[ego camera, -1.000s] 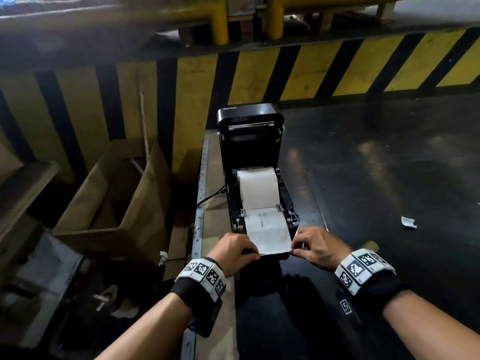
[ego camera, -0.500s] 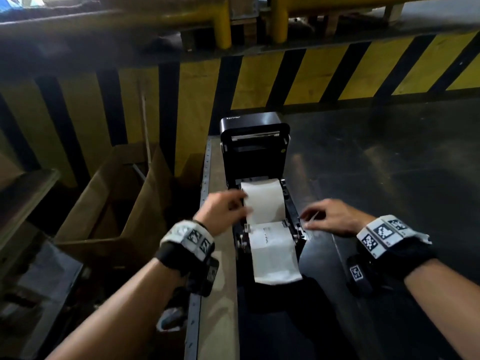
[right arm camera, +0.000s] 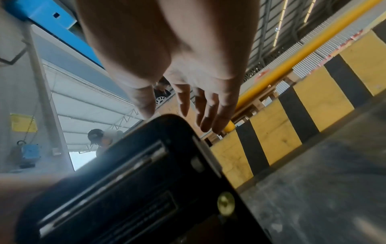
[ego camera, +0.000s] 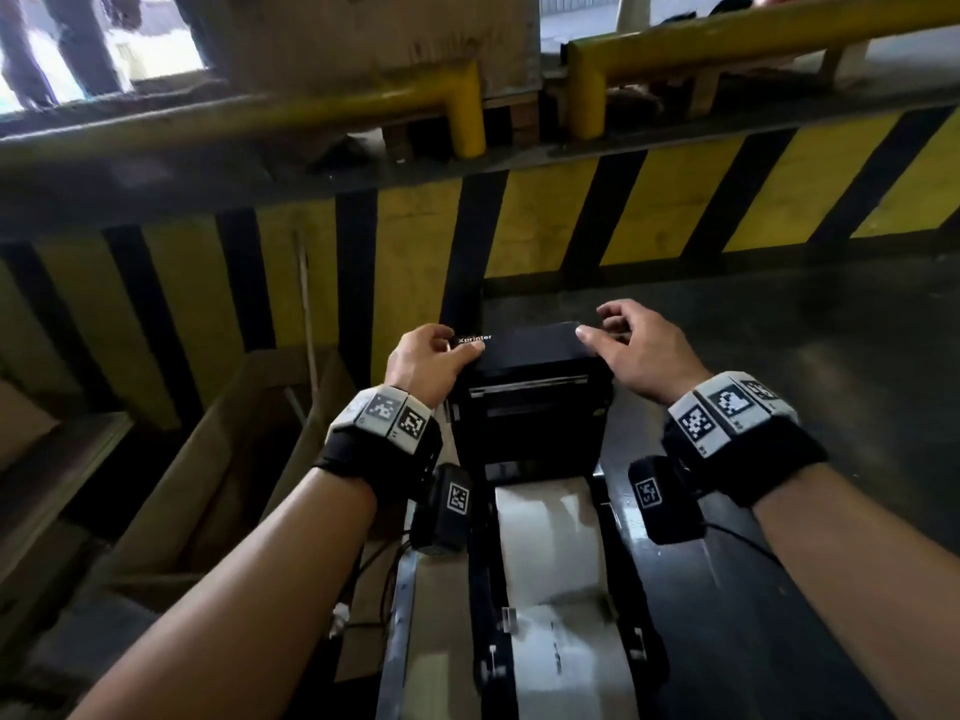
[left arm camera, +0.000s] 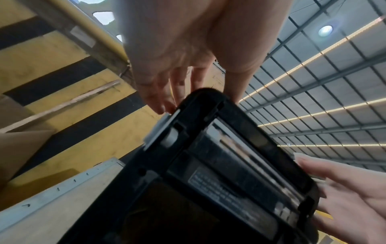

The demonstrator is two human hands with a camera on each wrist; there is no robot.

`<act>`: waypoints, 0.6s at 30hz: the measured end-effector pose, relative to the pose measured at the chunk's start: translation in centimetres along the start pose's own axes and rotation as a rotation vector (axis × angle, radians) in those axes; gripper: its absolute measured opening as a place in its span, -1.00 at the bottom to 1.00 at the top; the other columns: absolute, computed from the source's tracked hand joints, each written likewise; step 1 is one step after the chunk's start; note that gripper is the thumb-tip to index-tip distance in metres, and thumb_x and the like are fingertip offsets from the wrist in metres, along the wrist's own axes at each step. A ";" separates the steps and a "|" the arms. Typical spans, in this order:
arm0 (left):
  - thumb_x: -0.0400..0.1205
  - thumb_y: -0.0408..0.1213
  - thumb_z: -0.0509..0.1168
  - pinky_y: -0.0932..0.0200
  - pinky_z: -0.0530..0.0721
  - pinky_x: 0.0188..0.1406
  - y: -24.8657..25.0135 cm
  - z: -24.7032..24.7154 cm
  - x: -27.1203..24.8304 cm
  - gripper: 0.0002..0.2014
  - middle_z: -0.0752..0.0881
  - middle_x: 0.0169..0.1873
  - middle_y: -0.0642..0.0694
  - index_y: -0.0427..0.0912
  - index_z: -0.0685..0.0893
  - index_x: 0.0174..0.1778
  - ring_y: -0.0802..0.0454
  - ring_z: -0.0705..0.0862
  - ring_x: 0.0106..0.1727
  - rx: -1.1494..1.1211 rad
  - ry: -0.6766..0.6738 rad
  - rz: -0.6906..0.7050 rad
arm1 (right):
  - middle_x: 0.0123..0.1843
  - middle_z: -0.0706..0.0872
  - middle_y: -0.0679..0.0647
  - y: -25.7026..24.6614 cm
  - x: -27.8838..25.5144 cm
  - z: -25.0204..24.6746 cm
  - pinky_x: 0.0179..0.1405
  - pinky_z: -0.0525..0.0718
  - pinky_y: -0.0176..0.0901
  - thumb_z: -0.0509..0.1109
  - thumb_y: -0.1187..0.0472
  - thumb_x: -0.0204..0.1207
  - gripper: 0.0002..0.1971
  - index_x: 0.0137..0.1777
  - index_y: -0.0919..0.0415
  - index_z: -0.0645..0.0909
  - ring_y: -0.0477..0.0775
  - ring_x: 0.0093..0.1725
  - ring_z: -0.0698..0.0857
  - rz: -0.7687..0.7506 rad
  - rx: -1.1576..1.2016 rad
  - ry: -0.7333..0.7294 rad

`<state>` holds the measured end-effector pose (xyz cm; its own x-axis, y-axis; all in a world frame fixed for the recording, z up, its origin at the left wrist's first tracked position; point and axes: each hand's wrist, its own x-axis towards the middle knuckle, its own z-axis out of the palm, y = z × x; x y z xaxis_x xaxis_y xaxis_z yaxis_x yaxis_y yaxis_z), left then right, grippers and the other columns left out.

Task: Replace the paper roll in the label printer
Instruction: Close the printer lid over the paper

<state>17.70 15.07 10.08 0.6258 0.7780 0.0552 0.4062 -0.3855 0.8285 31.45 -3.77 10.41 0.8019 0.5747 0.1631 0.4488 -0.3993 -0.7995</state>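
Two bare forearms reach forward over the label printer (ego camera: 530, 563), each wrist wrapped in a black band carrying white blocks printed with square coded markers. Nearest the viewer, the paper roll's (ego camera: 545, 543) loose end runs out of the printer's front as a white strip (ego camera: 561, 667) with faint printed marks, lying flat between the black side guides. Just behind it the roll itself sits in the open bay, a broad white cylinder seated across the printer's width. The printer is black plastic and stands on a narrow counter (ego camera: 431, 641) edged with a metal strip.

Beyond the roll the lid (ego camera: 530, 402) stands raised, its underside facing the viewer with a silvery bar across it; the white word "Xprinter" shows on its top edge. The left hand (ego camera: 423, 363) grips the lid's top left corner, thumb on the near side and fingers curled over the far side. The right hand (ego camera: 631, 350) is at the top right corner, thumb tip touching the edge, fingers loosely bent and spread above it, not closed round anything.

To the left lies an open cardboard box (ego camera: 218, 459). Behind everything runs a yellow-and-black striped barrier (ego camera: 649, 210) topped by yellow rails (ego camera: 467, 111).
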 end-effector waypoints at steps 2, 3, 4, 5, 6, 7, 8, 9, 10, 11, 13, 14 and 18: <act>0.19 0.26 0.39 -0.09 0.67 0.26 -0.7 0.5 -0.2 -0.32 0.79 0.06 -0.10 -0.10 0.70 0.14 -0.07 0.73 0.12 -0.022 0.004 -0.010 | 0.24 0.67 0.11 0.7 0.3 1.0 0.15 0.49 -0.21 0.35 -0.08 0.46 -0.50 0.33 0.16 0.51 0.08 0.21 0.63 0.038 0.014 -0.041; 0.17 0.30 0.36 -0.09 0.66 0.26 -0.9 0.7 -0.2 -0.30 0.79 0.06 -0.09 -0.06 0.70 0.13 -0.05 0.73 0.13 -0.037 0.012 -0.012 | 0.25 0.67 0.10 1.0 0.3 1.3 0.16 0.48 -0.21 0.34 -0.09 0.47 -0.50 0.34 0.16 0.50 0.08 0.23 0.63 0.047 0.031 -0.042; 0.17 0.32 0.35 -0.09 0.66 0.27 -1.0 0.8 -0.5 -0.30 0.78 0.06 -0.08 -0.04 0.70 0.13 -0.04 0.73 0.14 -0.051 0.019 -0.015 | 0.26 0.68 0.10 1.3 0.2 1.6 0.17 0.48 -0.21 0.33 -0.10 0.47 -0.49 0.34 0.15 0.50 0.08 0.24 0.63 0.051 0.051 -0.033; 0.21 0.31 0.36 -0.09 0.65 0.29 -1.0 0.8 -0.9 -0.33 0.77 0.08 -0.07 -0.03 0.69 0.15 -0.04 0.72 0.15 -0.056 0.025 -0.012 | 0.26 0.68 0.10 1.4 -0.1 1.7 0.18 0.48 -0.20 0.33 -0.11 0.47 -0.49 0.35 0.14 0.50 0.07 0.24 0.62 0.052 0.068 -0.024; 0.29 0.27 0.37 -0.07 0.64 0.30 -0.9 0.8 -1.5 -0.38 0.75 0.12 -0.07 -0.03 0.67 0.18 -0.04 0.71 0.17 -0.046 0.031 -0.002 | 0.26 0.67 0.09 1.5 -0.4 1.7 0.18 0.48 -0.19 0.32 -0.11 0.47 -0.50 0.34 0.13 0.50 0.07 0.24 0.62 0.049 0.086 -0.017; 0.38 0.20 0.37 -0.04 0.62 0.31 -0.8 0.8 -2.1 -0.44 0.73 0.15 -0.06 -0.03 0.65 0.22 -0.04 0.69 0.18 -0.031 0.037 0.016 | 0.26 0.67 0.09 1.5 -0.9 1.7 0.19 0.49 -0.18 0.33 -0.11 0.47 -0.51 0.34 0.13 0.50 0.06 0.23 0.61 0.045 0.106 -0.009; 0.45 0.14 0.37 0.00 0.62 0.31 -0.7 0.7 -2.8 -0.49 0.69 0.17 -0.04 -0.04 0.62 0.26 -0.04 0.67 0.19 -0.019 0.044 0.033 | 0.25 0.67 0.08 1.4 -1.5 1.6 0.20 0.50 -0.18 0.33 -0.09 0.47 -0.52 0.34 0.12 0.49 0.04 0.22 0.61 0.038 0.125 0.000; 0.50 0.09 0.36 0.05 0.61 0.28 -0.7 0.7 -3.7 -0.53 0.66 0.17 -0.01 -0.04 0.59 0.28 -0.03 0.66 0.18 -0.018 0.052 0.050 | 0.24 0.66 0.06 1.4 -2.3 1.4 0.21 0.51 -0.17 0.34 -0.09 0.47 -0.52 0.33 0.10 0.49 0.01 0.21 0.61 0.029 0.139 0.008; 0.52 0.06 0.35 0.07 0.62 0.25 -0.6 0.5 -4.8 -0.54 0.65 0.17 -0.01 -0.03 0.57 0.29 -0.02 0.65 0.18 -0.026 0.056 0.069 | 0.22 0.66 0.04 1.4 -3.2 1.3 0.23 0.52 -0.16 0.35 -0.08 0.46 -0.53 0.33 0.09 0.48 -0.01 0.20 0.60 0.015 0.156 0.016; 0.52 0.04 0.35 0.06 0.64 0.25 -0.7 0.4 -5.9 -0.55 0.65 0.19 -0.02 -0.03 0.56 0.29 -0.02 0.65 0.19 -0.035 0.056 0.093 | 0.20 0.65 0.01 1.5 -4.2 1.1 0.25 0.53 -0.15 0.36 -0.07 0.46 -0.53 0.33 0.08 0.47 -0.02 0.21 0.60 -0.004 0.171 0.019; 0.52 0.03 0.36 0.01 0.65 0.26 -1.0 0.2 -8.0 -0.56 0.66 0.21 -0.09 0.00 0.54 0.29 -0.03 0.65 0.20 -0.041 0.046 0.144 | 0.15 0.61 -0.07 1.9 -6.2 0.7 0.28 0.57 -0.10 0.39 -0.04 0.45 -0.53 0.33 0.05 0.45 -0.03 0.22 0.60 -0.039 0.202 0.019; 0.53 0.01 0.36 0.01 0.64 0.27 -1.3 0.1 -9.1 -0.56 0.66 0.22 -0.10 0.00 0.53 0.30 -0.03 0.64 0.21 -0.030 0.036 0.165 | 0.16 0.60 -0.08 2.3 -7.3 0.5 0.30 0.59 -0.05 0.40 -0.05 0.44 -0.52 0.33 0.04 0.44 -0.03 0.23 0.60 -0.045 0.215 0.009; 0.55 -0.05 0.35 0.11 0.56 0.31 -2.9 0.0 -13.8 -0.50 0.60 0.30 -0.09 -0.06 0.46 0.39 0.01 0.58 0.29 -0.008 -0.004 0.247 | 0.17 0.64 -0.09 3.8 -11.6 -0.3 0.29 0.63 0.08 0.43 -0.11 0.38 -0.46 0.34 -0.05 0.43 0.00 0.23 0.64 -0.010 0.218 -0.109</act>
<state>7.90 5.47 6.92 0.7079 0.6589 0.2545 0.2350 -0.5595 0.7948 24.01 -12.18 5.64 0.7451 0.6564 0.1179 0.3512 -0.2360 -0.9061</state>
